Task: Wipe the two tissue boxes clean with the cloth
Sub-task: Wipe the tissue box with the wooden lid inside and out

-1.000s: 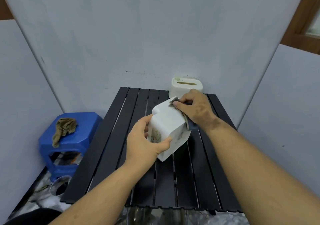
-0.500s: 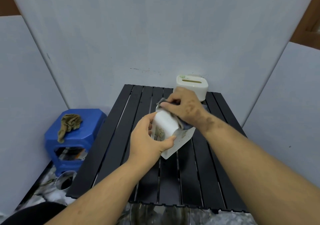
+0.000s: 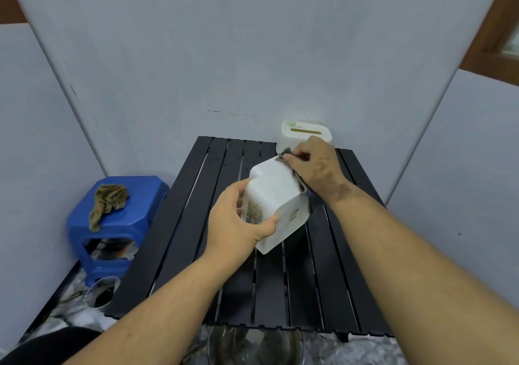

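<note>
White tissue box [image 3: 276, 196] was held tilted above tabletop [image 3: 179, 238] by left hand [image 3: 236, 224], fingers curled round it. Grey cloth [image 3: 304, 190] was pinched by right hand [image 3: 314, 165]. Box could be dropped if rubbed hard.

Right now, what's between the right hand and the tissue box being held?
In the head view, a dark grey cloth lies between the right hand and the held tissue box, pressed against its far side.

Above the middle of the black slatted table [image 3: 179, 252], the left hand [image 3: 233, 224] grips a tilted white tissue box [image 3: 276, 196] while the right hand [image 3: 314, 165] presses a grey cloth [image 3: 304, 190] against its far side. A second tissue box [image 3: 304, 132] stands at the table's far right corner.
</note>
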Demonstrator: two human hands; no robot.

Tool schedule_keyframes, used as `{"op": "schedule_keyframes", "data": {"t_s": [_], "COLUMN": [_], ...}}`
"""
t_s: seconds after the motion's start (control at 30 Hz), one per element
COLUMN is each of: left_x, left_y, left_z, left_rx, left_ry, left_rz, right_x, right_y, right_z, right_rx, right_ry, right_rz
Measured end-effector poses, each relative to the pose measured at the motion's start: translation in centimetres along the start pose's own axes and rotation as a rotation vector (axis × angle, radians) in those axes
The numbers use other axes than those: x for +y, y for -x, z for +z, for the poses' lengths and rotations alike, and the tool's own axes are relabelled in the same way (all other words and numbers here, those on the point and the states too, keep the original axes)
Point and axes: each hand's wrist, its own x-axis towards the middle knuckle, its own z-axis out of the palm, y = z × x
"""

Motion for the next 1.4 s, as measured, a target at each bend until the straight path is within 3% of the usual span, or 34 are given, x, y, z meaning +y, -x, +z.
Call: {"op": "schedule_keyframes", "data": {"t_s": [0.13,0.23,0.43,0.6,0.8,0.97,1.13,1.3,1.33,1.4], "left_x": [0.1,0.2,0.4,0.3,0.1,0.1,0.0,-0.3,-0.3,-0.1], "left_y": [-0.1,0.0,0.2,0.2,-0.1,-0.3,-0.4,-0.5,-0.6,-0.6], "left_z": [0.0,0.1,0.2,0.2,0.4,0.2,0.1,-0.1,-0.2,-0.3], "left_rx": [0.013,0.012,0.006,0.019,0.016,0.022,0.012,0.002,-0.003,-0.007], "left_ry": [0.026,0.034,0.039,0.046,0.028,0.011,-0.001,-0.011,-0.013,-0.032], "left_rz": [-0.005,0.0,-0.022,-0.017,-0.023,-0.025,-0.038,-0.006,-0.01,-0.018], "right_x": [-1.9,-2.7,0.4,-3.2,0.1,-3.9,-0.8,-2.1,-1.4,0.7], "right_y": [5.5,7.9,4.2,7.2,3.4,5.7,2.7,8.6,9.1,8.7], "right_z": [1.5,1.9,-0.4,1.6,-0.3,2.5,-0.1,0.6,-0.1,-2.1], "right_rx": [0.064,-0.008,0.074,-0.128,0.091,-0.066,0.061,-0.043,-0.061,-0.02], "right_ry": [-0.047,-0.152,-0.138,-0.119,-0.138,-0.044,-0.098,-0.159,-0.187,-0.197], "right_rz": [-0.175,-0.312,-0.108,-0.399,-0.033,-0.273,0.033,-0.255,-0.273,-0.129]}}
